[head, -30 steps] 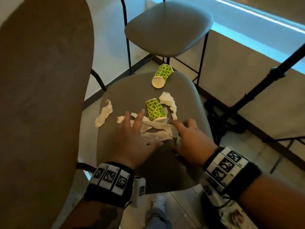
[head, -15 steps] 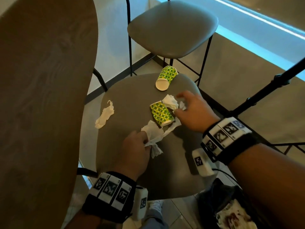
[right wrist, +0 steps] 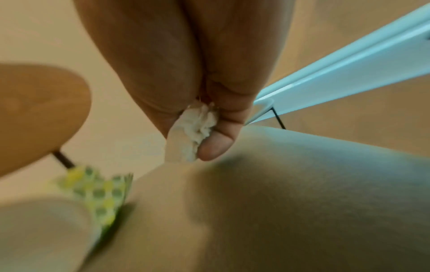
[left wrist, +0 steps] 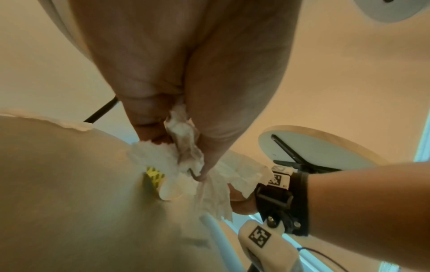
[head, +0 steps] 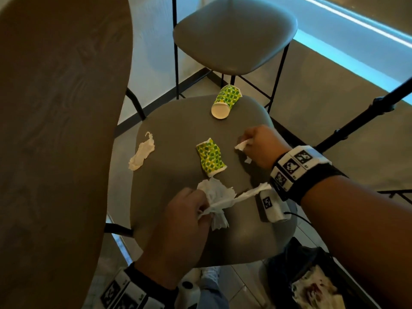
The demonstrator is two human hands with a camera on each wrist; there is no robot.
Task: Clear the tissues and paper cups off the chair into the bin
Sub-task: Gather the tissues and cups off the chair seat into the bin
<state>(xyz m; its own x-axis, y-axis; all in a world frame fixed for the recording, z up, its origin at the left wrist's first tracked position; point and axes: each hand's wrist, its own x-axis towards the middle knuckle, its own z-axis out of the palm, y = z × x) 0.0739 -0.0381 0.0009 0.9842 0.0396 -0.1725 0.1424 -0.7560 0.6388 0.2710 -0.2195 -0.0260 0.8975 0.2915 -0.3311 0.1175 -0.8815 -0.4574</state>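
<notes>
On the grey chair seat (head: 178, 121) my left hand (head: 189, 210) grips a bunch of white tissue (head: 217, 197), seen close in the left wrist view as a tissue wad (left wrist: 184, 147). My right hand (head: 256, 146) pinches a smaller crumpled tissue (head: 242, 144), which shows between its fingers as a tissue (right wrist: 197, 128). A crushed green-dotted paper cup (head: 210, 157) lies between both hands. A second dotted cup (head: 225, 101) lies on its side at the seat's far edge. One twisted tissue (head: 142, 151) lies alone at the seat's left.
A brown wooden table (head: 55, 130) fills the left side. Another grey stool (head: 234, 32) stands beyond the chair. A black stand pole (head: 367, 112) crosses at the right. A black-lined bin (head: 312, 286) with rubbish sits on the floor at lower right.
Both hands went from flat on the tissues to gripping them. The right hand moved far right with a small tissue; the left gathered its bunch toward the near edge. The crushed cup is uncovered.
</notes>
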